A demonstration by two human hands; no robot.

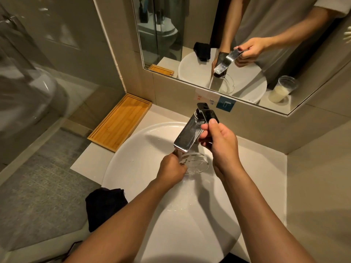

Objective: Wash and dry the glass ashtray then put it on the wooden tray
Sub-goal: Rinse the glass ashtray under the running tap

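Note:
The clear glass ashtray is held under the spout of the chrome tap, over the white basin. My left hand grips the ashtray's left rim. Water runs past it into the basin. My right hand pinches the tap's flat lever between thumb and fingers. The wooden tray lies bare on the counter to the left of the basin, against the wall.
A black cloth is bunched on the counter at the basin's front left. A mirror hangs on the wall behind the tap. A glass shower panel stands at the far left.

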